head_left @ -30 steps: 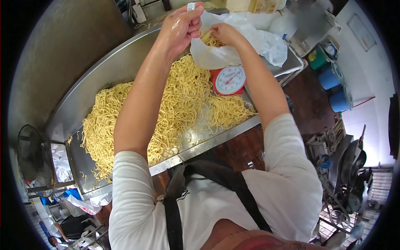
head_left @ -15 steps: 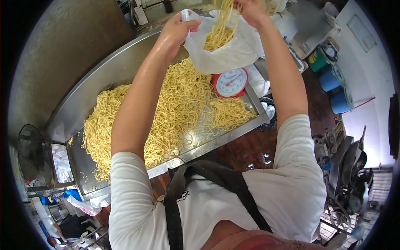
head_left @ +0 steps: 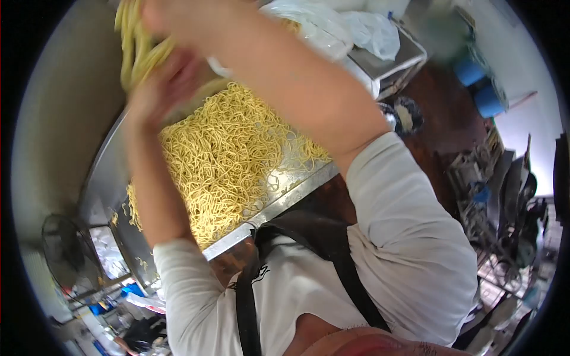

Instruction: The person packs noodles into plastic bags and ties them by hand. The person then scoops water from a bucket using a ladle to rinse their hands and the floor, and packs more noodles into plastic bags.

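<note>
A bundle of yellow noodles (head_left: 132, 50) hangs at the upper left, strands dangling. My right hand (head_left: 158, 16), at the frame's top and partly cut off, is closed on these noodles, its arm reaching across to the left. Just below is my left hand (head_left: 172, 80), smeared by motion and close to the hanging strands; its fingers cannot be made out. Beneath both arms, a large heap of noodles (head_left: 228, 148) lies in the metal trough (head_left: 234, 237). A smaller noodle pile (head_left: 312, 153) sits at its right end, partly behind my right forearm.
A white plastic bag (head_left: 323, 29) with noodles showing beside it is at the top, past my right forearm. Another white bag (head_left: 374, 35) lies on a metal stand (head_left: 409, 56). Blue bins (head_left: 490, 102) are at the right, a fan (head_left: 68, 252) at the left.
Both hands have moved left, away from the bag that my left hand held open. The right hand carries noodles across. The red scale is now hidden behind my right arm.
</note>
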